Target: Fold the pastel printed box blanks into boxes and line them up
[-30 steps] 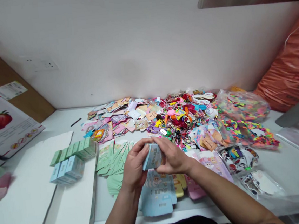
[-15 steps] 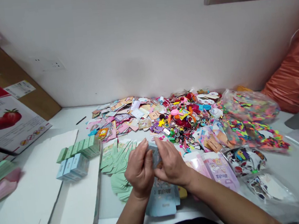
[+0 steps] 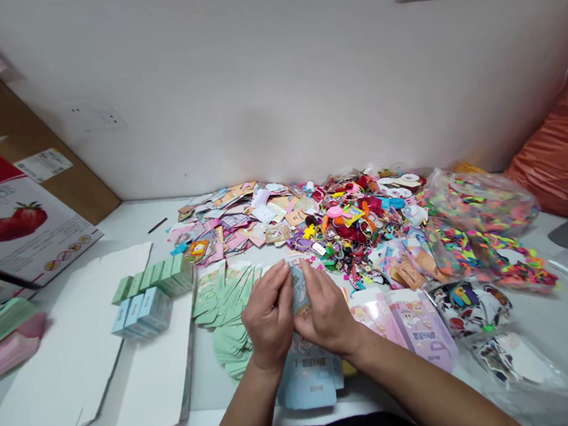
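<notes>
Between my two hands is a light-blue printed box (image 3: 300, 293), mostly covered by fingers. My left hand (image 3: 270, 315) is closed on its left side, and my right hand (image 3: 326, 313) is curled round its right side with the thumb across the front. Just below lie flat blue printed cartons (image 3: 307, 381) at the table's front edge. Fanned green cards or flat cartons (image 3: 225, 299) spread out to the left of my left hand. To the right of my right hand are pink and purple printed packs (image 3: 422, 330).
Small green boxes (image 3: 174, 275) and blue boxes (image 3: 146, 313) stand on white cardboard (image 3: 145, 394) at left. Along the wall runs a heap of paper packets (image 3: 244, 220) and colourful trinkets (image 3: 350, 223). Clear bags (image 3: 484, 200) of bright pieces lie right. A strawberry-printed carton (image 3: 28, 217) stands far left.
The view has shifted slightly, so most things sit a little further right. My hands have stayed together round the blue box, with the fingers slightly moved.
</notes>
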`<state>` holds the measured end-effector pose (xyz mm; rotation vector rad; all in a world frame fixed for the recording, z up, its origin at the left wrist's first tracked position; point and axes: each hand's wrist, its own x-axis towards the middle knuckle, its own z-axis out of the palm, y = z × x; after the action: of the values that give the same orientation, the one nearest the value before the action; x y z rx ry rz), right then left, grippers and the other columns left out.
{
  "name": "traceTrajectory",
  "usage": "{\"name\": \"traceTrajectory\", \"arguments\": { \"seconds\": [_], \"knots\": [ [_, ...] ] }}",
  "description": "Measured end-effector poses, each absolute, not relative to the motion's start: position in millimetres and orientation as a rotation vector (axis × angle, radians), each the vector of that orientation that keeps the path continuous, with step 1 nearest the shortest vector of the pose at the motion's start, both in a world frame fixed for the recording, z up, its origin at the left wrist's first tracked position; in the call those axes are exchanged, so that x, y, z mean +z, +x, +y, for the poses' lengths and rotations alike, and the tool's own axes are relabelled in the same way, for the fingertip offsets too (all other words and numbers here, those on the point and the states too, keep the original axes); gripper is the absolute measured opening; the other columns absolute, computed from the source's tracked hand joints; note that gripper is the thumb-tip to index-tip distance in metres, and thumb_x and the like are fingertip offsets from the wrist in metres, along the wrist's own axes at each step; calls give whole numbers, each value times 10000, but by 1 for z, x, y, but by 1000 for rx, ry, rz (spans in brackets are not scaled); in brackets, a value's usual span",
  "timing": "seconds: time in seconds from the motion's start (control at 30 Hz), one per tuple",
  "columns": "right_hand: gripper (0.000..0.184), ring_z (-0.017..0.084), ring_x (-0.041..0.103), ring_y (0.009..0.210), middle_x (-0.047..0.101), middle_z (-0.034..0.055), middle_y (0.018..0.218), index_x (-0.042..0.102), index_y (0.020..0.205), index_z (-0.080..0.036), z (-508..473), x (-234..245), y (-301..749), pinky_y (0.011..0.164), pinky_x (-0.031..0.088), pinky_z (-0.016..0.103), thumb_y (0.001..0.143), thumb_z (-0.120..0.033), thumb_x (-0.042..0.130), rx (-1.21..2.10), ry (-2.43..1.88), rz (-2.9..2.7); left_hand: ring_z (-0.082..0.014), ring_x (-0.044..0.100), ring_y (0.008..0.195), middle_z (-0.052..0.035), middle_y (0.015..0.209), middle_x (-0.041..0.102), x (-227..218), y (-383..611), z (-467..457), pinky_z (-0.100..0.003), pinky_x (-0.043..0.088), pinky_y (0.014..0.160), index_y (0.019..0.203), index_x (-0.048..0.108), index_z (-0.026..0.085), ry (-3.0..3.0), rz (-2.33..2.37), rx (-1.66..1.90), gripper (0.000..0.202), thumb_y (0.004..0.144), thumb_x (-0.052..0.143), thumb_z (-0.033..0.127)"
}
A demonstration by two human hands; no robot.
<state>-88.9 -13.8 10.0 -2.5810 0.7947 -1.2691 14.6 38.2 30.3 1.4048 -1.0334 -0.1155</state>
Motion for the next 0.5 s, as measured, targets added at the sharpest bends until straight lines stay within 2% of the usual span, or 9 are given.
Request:
{"name": "traceTrajectory", "arguments": {
  "seconds": [0.13,0.23,0.37,0.43,0.5],
  "knots": [
    [807,331,498,1118,506,220,1228,193,1431,-61,-21,12,-88,918,460,481,741,-260,560,-1260,-2614,746,-198,558,1131,-33,1211,628,36,24,44,-331,398,999,1204,605,268,1521,-1105,-296,372,835,568,290],
    [795,315,466,1171,484,214,1272,238,1418,-67,-27,18,-84,965,431,473,764,-331,604,-1175,-2579,622,-193,566,1093,-37,1178,637,44,44,57,-307,409,958,1224,589,276,1583,-1256,-277,390,835,564,300],
    [745,341,372,1253,416,197,1359,366,1369,-121,-36,24,-79,1021,336,545,778,-490,629,-1087,-2645,560,-184,593,842,-56,1089,637,43,109,83,-309,444,809,1165,602,237,1891,-946,186,370,820,563,366],
    [633,327,405,1218,461,185,1315,424,1330,-138,-40,22,-80,1001,351,540,814,-458,603,-1106,-2625,612,-178,545,722,-62,970,618,31,151,96,-337,432,786,1120,597,204,2109,-787,399,355,807,556,367],
    [530,301,458,1152,531,165,1223,462,1294,-151,-43,17,-82,971,384,517,841,-399,581,-1120,-2590,630,-208,523,788,-76,904,576,14,190,105,-362,418,815,1060,594,171,2243,-751,500,318,790,553,333]
  ]
}}
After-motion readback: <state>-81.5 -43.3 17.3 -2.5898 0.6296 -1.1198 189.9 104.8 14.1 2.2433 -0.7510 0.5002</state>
